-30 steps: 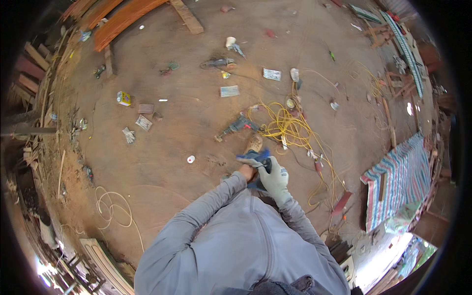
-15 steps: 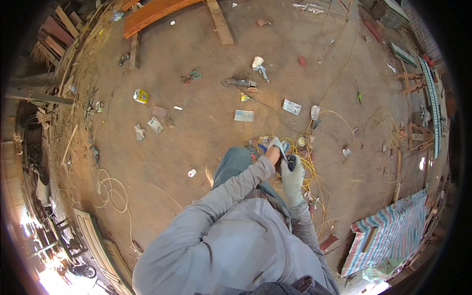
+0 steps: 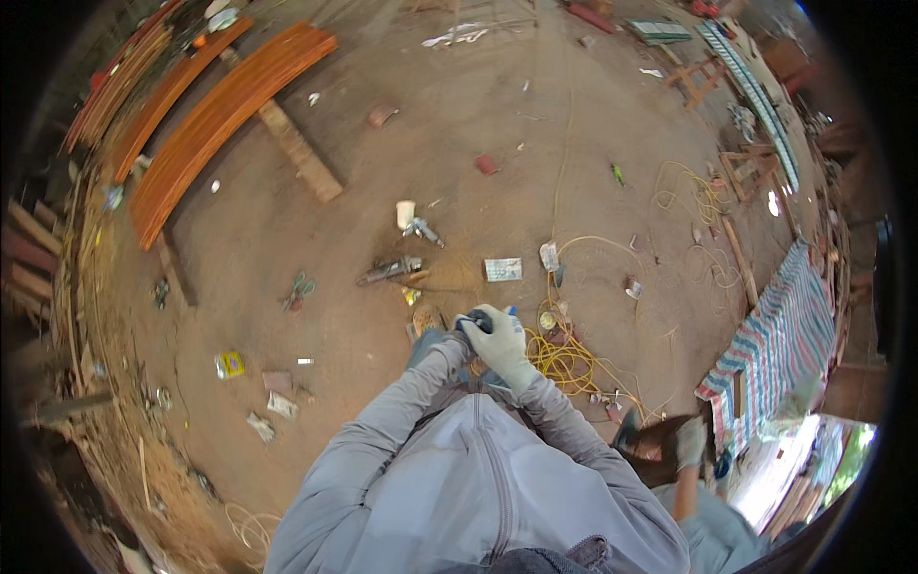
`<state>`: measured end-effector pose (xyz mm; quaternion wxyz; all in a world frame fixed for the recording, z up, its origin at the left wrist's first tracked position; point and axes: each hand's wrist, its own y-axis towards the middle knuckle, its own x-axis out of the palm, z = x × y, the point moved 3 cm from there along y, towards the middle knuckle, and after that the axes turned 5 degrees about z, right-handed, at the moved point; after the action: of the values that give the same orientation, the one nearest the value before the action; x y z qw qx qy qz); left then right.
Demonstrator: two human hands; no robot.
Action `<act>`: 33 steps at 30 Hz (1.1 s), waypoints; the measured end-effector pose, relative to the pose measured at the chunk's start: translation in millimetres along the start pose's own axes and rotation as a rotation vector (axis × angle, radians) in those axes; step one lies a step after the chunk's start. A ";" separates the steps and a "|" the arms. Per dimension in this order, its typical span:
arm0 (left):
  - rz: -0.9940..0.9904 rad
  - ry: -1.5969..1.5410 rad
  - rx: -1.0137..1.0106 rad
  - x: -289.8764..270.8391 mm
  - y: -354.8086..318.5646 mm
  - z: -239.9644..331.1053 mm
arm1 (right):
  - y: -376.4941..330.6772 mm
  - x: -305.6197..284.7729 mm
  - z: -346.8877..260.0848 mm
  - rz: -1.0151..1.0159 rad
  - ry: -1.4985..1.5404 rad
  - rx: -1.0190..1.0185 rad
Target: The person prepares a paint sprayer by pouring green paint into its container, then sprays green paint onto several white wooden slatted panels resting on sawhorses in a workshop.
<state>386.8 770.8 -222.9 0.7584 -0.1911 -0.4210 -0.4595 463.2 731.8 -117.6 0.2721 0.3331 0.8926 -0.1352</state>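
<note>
In front of my chest my right hand point(image 3: 504, 352), in a pale glove, is closed round a dark, rounded thing point(image 3: 475, 320) whose kind I cannot make out. A bit of blue shows just beyond the fingers. My left hand point(image 3: 463, 342) is close against it, mostly hidden behind my grey sleeve and the right hand, so its fingers do not show. Farther off on the ground lie an angle grinder point(image 3: 390, 271), a spray gun point(image 3: 421, 230) with a white cup, and a printed sheet point(image 3: 502, 270).
A tangled yellow hose point(image 3: 559, 368) lies right of my hands. At lower right is another person's gloved hand point(image 3: 690, 442), near a striped tarp point(image 3: 775, 330). Orange-brown boards point(image 3: 229, 124) rest on timbers at far left. A yellow tin point(image 3: 229, 364) and scissors point(image 3: 299, 290) lie left.
My view has swung round to the right, and ground things appear shifted left and lower. My hands have come together nearer my body's middle. Another person has come into view at lower right.
</note>
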 end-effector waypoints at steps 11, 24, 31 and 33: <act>0.451 -0.883 0.055 -146.2 264.5 74.7 | 184.1 27.0 -62.1 -0.201 -0.440 -0.184; 1.413 -1.056 0.345 -401.3 379.8 87.0 | 432.4 112.9 148.0 -1.090 -0.415 0.016; 0.808 1.543 -1.185 -598.8 355.0 -33.0 | 453.7 127.1 316.5 -0.632 -0.433 0.256; 0.467 1.925 -1.143 -644.1 361.5 -71.2 | 445.3 140.0 344.4 -0.606 -0.456 0.254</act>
<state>586.1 1250.3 -752.8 0.6353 -0.1503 0.6510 -0.3874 808.9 989.4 -505.8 0.3679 0.0470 0.8433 -0.3890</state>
